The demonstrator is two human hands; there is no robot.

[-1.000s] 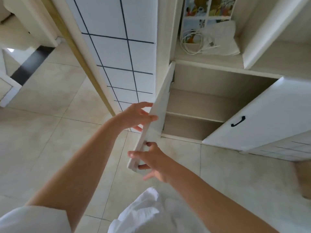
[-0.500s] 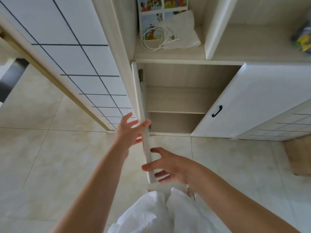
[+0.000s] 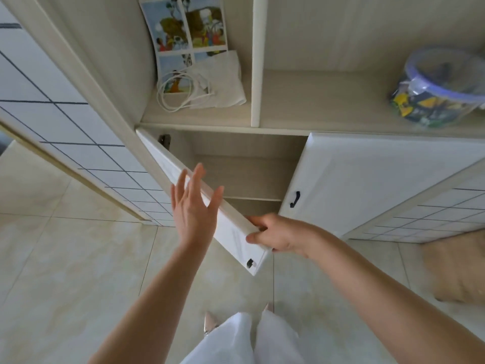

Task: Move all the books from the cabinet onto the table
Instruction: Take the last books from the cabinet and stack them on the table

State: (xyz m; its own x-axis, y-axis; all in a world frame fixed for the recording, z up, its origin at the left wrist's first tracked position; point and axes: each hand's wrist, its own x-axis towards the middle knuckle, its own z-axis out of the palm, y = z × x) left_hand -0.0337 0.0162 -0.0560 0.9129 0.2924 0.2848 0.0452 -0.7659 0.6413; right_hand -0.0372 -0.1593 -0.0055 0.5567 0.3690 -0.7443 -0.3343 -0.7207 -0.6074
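Observation:
The pale cabinet has a lower compartment with two bare shelves and no books showing inside. Its white left door is swung partway inward. My right hand grips that door's free edge near the bottom corner. My left hand is flat with straight fingers against the door's outer face. The right door with a black handle stands open. A picture book leans upright in the upper left cubby.
A coiled white cable and a folded white cloth lie in front of the picture book. A clear plastic tub with a purple rim sits on the upper right shelf. A tan cushion lies on the tiled floor at the right.
The view has turned right and up toward the cabinet. The left door has swung inward toward the opening. My left hand went from the door's edge to lying flat on its face.

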